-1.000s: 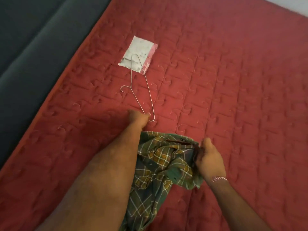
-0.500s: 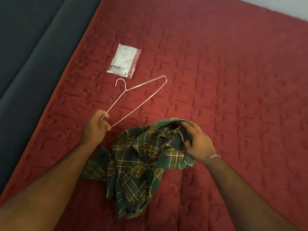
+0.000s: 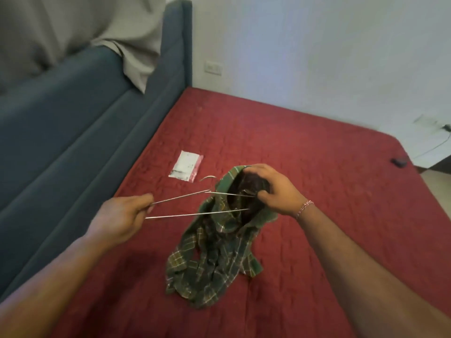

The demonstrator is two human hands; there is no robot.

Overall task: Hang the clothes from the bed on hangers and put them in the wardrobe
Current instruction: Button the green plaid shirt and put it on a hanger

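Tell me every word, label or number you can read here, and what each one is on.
No text can be read.
Small plastic packet on the red bed cover: dark print on a white insert, too small and blurred to read.
Wall socket plate: no legible marking.
Checked shirt and wire hanger: no label visible.

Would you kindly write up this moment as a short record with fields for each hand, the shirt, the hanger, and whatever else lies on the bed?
left hand: left hand grips one end of the wire hanger
right hand: right hand holds the collar of the green plaid shirt open
hanger: far end is inside the collar opening; hook shows beside the collar
shirt: collar lifted, rest crumpled on the red bed
also on bed: small plastic packet, small dark object near the far edge
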